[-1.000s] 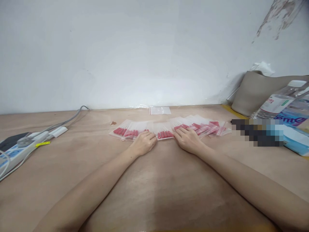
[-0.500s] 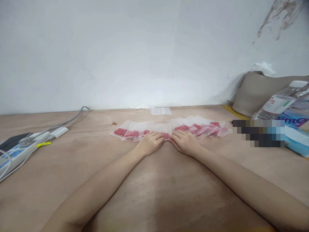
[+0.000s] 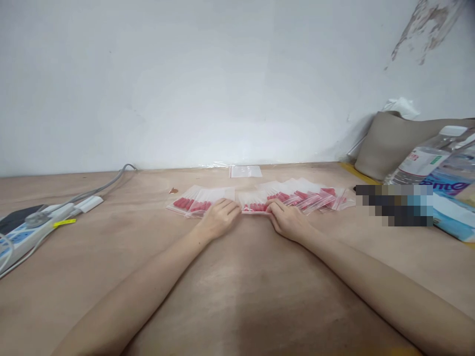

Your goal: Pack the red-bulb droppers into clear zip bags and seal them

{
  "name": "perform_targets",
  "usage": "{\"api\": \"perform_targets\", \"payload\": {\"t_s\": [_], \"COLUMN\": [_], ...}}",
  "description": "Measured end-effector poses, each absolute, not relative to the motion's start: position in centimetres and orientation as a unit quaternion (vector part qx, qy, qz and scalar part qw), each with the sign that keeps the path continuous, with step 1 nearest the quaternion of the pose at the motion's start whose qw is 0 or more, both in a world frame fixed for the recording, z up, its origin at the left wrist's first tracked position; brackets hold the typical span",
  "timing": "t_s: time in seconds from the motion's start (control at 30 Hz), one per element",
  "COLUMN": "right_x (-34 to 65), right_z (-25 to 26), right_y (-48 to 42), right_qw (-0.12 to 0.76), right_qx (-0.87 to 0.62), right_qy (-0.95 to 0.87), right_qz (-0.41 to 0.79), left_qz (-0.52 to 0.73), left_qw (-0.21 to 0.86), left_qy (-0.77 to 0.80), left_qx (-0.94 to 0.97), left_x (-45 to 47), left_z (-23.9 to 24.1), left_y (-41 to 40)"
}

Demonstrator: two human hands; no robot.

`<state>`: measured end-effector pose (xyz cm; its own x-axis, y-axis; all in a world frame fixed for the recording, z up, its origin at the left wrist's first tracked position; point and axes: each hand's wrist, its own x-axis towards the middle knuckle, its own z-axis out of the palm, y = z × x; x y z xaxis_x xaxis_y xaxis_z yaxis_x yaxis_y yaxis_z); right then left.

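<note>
The person's forearms point(image 3: 156, 274) reach in over a wooden tabletop point(image 3: 215, 296). At their ends, the left hand point(image 3: 221, 216) and right hand point(image 3: 289, 220) touch opposite ends of the front edge of a middle bag point(image 3: 255, 202), clear plastic with red pieces inside, lying between them. The fingers of both are bent and close together; whether they pinch the plastic, one cannot tell. Similar bags overlap on either side, a left group point(image 3: 193, 201) and a right group point(image 3: 309, 195). Farther back, a flat clear bag point(image 3: 245, 171) lies near the white wall point(image 3: 200, 89).
</note>
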<state>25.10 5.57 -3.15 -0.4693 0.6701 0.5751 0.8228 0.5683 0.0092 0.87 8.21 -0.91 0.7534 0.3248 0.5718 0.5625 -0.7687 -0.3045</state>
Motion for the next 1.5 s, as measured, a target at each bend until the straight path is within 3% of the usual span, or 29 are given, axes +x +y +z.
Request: {"api": "perform_targets", "payload": {"t_s": [0.2,0.4,0.53,0.73,0.83,0.93,1.07,1.17,1.33,1.5], "right_x": [24.0,20.5,18.3,14.6,12.1,10.2,11.5,15.1,21.4,24.4], "right_z": [-3.3,-4.1,-3.6,-3.5,-4.1,-4.6,-4.8,-4.7,-4.4,-3.8], "right_y": [6.1,8.3,9.0,9.3,9.7,9.9,9.7,9.0,7.5,6.5], "right_qw": [0.424,0.424,0.370,0.333,0.323,0.352,0.488,0.539,0.471,0.379], "right_qx": [-0.511,-0.489,-0.468,-0.419,-0.393,-0.384,-0.457,-0.458,-0.382,-0.353], "right_qy": [-0.745,-0.757,-0.796,-0.836,-0.853,-0.844,-0.724,-0.691,-0.794,-0.855], "right_qz": [0.051,0.092,0.103,0.117,0.115,0.127,0.170,0.149,0.042,-0.019], "left_qz": [-0.138,-0.110,-0.302,-0.624,-0.701,-0.711,-0.605,-0.507,-0.406,-0.361], "left_qw": [0.046,-0.122,-0.218,-0.432,-0.380,-0.285,-0.151,-0.056,-0.001,-0.022], "left_qy": [-0.446,-0.441,-0.457,-0.511,-0.467,-0.425,-0.412,-0.387,-0.326,-0.358], "left_qx": [-0.883,-0.883,-0.808,-0.404,-0.383,-0.483,-0.664,-0.768,-0.854,-0.861], "left_x": [-6.4,-9.1,-8.3,-7.2,-7.0,-6.1,-3.1,-0.1,3.5,3.7], "left_z": [2.3,1.5,0.7,0.8,1.6,2.0,1.3,0.0,-2.5,-3.2], "left_y": [9.6,11.0,11.8,12.8,13.0,12.6,11.0,9.5,7.7,7.0]}}
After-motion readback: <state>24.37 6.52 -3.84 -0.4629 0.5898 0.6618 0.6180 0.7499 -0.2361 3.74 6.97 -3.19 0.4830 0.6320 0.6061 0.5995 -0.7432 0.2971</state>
